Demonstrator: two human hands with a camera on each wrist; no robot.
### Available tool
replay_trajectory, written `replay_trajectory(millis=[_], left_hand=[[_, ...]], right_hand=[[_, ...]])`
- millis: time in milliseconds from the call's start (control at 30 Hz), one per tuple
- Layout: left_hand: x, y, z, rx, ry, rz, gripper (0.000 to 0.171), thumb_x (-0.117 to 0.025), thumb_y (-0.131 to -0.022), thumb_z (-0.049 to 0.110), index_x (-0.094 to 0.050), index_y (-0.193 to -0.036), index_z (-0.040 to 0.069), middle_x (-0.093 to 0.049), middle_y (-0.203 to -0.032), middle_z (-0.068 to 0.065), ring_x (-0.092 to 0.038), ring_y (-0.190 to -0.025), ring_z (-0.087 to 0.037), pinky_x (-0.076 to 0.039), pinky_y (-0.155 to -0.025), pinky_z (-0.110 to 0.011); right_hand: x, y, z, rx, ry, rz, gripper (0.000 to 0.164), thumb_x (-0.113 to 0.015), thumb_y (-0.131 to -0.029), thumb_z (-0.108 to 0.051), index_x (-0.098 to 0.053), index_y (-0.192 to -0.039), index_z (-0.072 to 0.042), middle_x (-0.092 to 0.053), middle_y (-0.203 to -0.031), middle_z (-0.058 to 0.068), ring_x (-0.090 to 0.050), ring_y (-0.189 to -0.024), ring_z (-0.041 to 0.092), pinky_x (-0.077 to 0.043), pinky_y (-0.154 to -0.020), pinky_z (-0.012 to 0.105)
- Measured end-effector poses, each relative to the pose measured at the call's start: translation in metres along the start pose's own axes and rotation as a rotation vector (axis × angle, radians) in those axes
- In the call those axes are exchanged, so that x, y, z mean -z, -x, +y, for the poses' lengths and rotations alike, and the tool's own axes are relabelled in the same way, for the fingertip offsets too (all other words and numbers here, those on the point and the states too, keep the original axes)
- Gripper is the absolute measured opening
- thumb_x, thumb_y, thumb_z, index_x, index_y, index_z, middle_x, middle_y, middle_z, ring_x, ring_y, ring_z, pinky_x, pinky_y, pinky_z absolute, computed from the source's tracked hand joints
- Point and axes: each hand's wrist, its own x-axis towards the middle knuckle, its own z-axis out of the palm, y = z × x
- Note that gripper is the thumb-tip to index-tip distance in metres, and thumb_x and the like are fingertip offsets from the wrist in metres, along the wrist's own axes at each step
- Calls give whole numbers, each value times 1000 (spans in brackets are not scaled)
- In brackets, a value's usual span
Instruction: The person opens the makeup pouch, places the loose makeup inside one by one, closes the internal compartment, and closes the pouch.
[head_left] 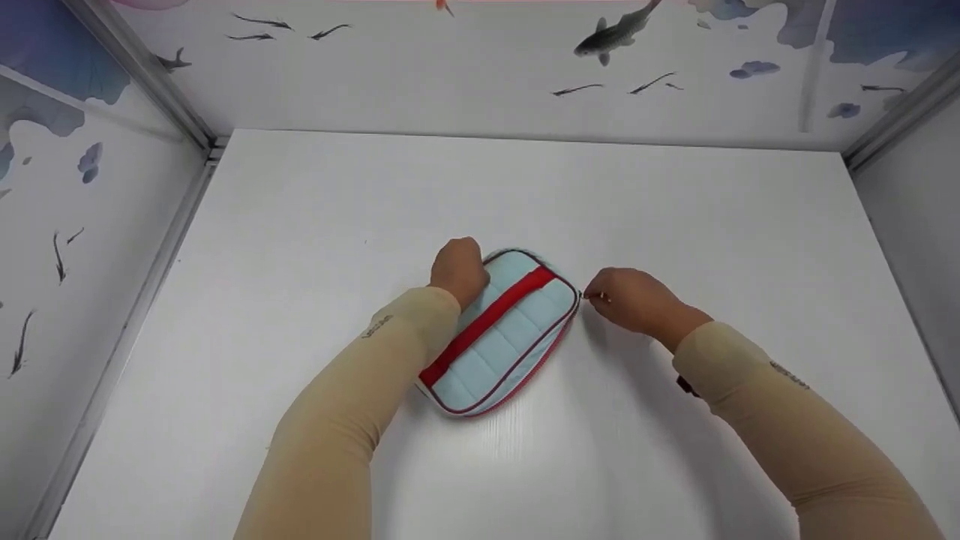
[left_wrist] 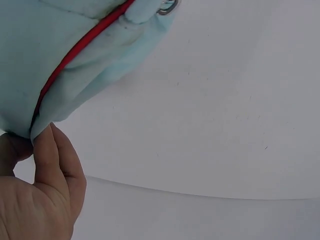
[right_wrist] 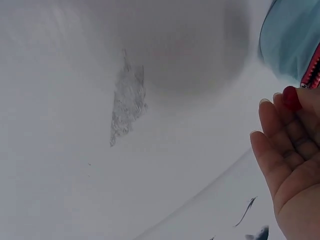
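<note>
A light blue quilted zip pouch [head_left: 519, 324] with a red band [head_left: 491, 319] across its top and dark red piping lies tilted on the white table. My left hand [head_left: 459, 271] pinches its far left edge. In the left wrist view, thumb and fingers [left_wrist: 47, 155] grip the fabric at a corner. At the pouch's right end, my right hand [head_left: 637, 300] pinches the zipper pull, whose red tab [right_wrist: 291, 98] shows between thumb and fingers in the right wrist view. Red zipper teeth [right_wrist: 313, 70] run up to that pull.
The white table [head_left: 315, 202] extends around the pouch on all sides. Panels printed with fish, such as the back wall [head_left: 450, 82], border the table at the back and left. A plain panel [head_left: 915, 187] stands at the right.
</note>
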Motion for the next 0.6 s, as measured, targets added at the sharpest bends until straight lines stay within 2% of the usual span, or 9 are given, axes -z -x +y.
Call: replay_trajectory(millis=[267,367,433,500,600], left_hand=[[-2,0,-2,56,40,8,15,-54,-91,4,-66,-96,-3,-67,-91,-14,-52,-74,-18,-51,-72,-30],[1,2,-4,40,57,31,12,-53,-88,2,-61,-80,0,-62,-79,-12,-46,-69,-17,-47,-67,-30],[3,5,-5,36,89,34,17,-52,-86,1,-53,-70,4,-55,-71,-9,-41,-66,-17,-43,-62,-30],[3,9,-6,39,133,29,23,-52,-85,1,-44,-64,8,-47,-65,-5,-38,-65,-16,-40,-60,-30],[3,16,-9,64,186,-16,29,-54,-86,4,-40,-61,10,-37,-62,-1,-35,-63,-16,-37,-57,-29]], right_hand=[[-6,18,-13,-40,-62,-56,23,-62,-91,-8,-70,-112,-2,-69,-107,11,-63,-101,28,-51,-91,45],[-4,17,-14,-55,-51,-24,23,-60,-91,-7,-70,-110,0,-69,-105,12,-62,-97,28,-51,-89,45],[-1,13,-12,-73,-43,8,23,-59,-91,-7,-70,-109,1,-68,-105,13,-62,-96,29,-51,-89,45],[2,9,-8,-77,-30,44,22,-58,-91,-7,-71,-108,1,-67,-104,14,-61,-96,29,-50,-88,45],[6,2,-3,-86,-18,75,22,-57,-91,-8,-71,-108,0,-67,-105,14,-61,-97,29,-50,-89,45]])
